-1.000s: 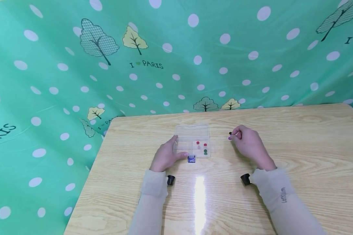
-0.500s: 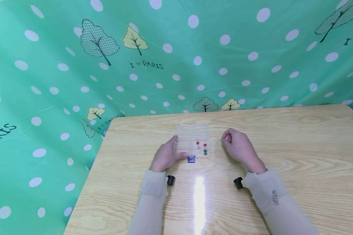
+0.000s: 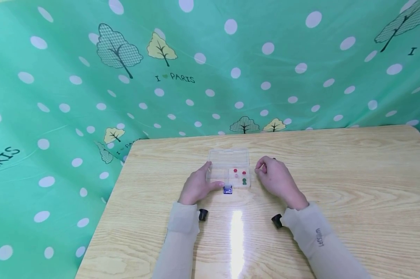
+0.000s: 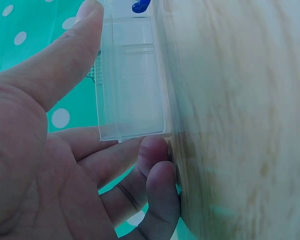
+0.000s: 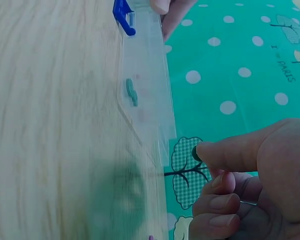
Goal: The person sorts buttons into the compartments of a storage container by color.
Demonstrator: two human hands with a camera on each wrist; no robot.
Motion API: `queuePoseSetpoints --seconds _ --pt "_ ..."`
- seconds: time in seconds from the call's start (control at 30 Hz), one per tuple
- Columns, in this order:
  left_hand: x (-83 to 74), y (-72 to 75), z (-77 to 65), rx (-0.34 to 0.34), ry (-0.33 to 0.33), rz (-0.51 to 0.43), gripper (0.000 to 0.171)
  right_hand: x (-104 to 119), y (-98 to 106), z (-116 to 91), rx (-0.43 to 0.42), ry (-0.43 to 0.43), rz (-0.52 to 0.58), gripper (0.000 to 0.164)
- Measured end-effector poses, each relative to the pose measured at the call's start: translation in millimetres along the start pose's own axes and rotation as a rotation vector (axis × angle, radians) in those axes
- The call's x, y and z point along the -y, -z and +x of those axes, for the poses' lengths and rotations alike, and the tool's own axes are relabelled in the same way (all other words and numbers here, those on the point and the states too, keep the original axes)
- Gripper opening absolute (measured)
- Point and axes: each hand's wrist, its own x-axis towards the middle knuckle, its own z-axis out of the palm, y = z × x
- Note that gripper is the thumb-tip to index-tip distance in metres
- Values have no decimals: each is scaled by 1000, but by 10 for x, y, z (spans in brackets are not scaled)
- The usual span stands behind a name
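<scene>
A clear plastic compartment box [image 3: 217, 179] lies on the table, its lid [image 3: 228, 158] folded back and a blue latch [image 3: 227, 190] at its front. My left hand [image 3: 198, 185] grips the box's left end, thumb along the front and fingers at the side. In the right-hand part of the box lie red pieces [image 3: 235, 170], a pale pink one [image 3: 235, 176] and dark green ones [image 3: 244, 181]. Just right of the box, my right hand [image 3: 277, 178] pinches a small dark round piece [image 5: 195, 153] between thumb and forefinger.
A small black piece [image 3: 274, 158] lies on the table behind the right hand. At the bottom of the right wrist view shows a bit of a purple piece [image 5: 150, 237]. The wooden table [image 3: 353, 186] ends at a green dotted curtain [image 3: 265, 62].
My right hand has moved left from beside the black and purple pieces to near the box's right side. The left hand and the box have stayed in place.
</scene>
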Motion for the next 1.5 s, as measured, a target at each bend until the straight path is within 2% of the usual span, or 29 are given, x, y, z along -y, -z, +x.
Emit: queuePoseSetpoints --seconds 0.63,1.5 --pt "12 -4 -6 -3 -12 22 98 138 -236 -21 30 49 12 3" --pt "25 4 9 3 -25 17 97 247 -401 45 63 50 -20 5"
